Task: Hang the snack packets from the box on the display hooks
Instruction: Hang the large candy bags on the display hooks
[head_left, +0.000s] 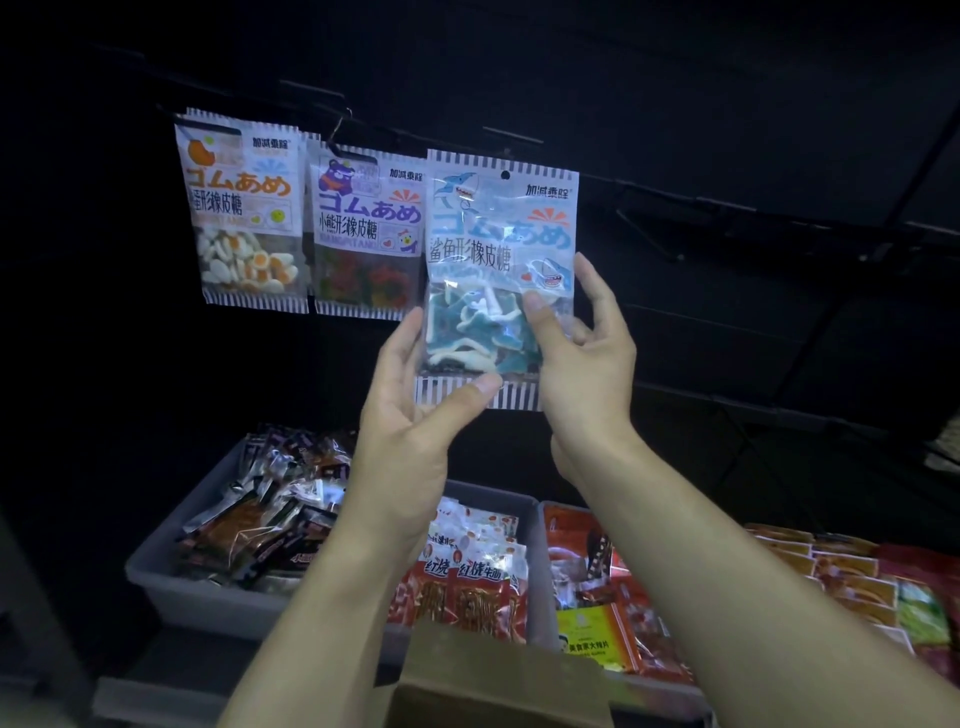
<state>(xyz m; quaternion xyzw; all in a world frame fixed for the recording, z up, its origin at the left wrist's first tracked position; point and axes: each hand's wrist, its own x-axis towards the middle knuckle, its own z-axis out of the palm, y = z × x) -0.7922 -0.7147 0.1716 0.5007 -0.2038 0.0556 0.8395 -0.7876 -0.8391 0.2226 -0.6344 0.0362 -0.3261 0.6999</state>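
Two hands (498, 384) (three packets (498, 270))

Right of the shark packet (498, 270) the dark rack is open, its bare hooks (649, 239) jutting forward with room between them. To its left, the bear packet (366, 234) hangs just beside it and the egg packet (241, 208) beyond, filling that stretch. Below, full grey bins (171, 577) and a cardboard flap (498, 675) block the way down.
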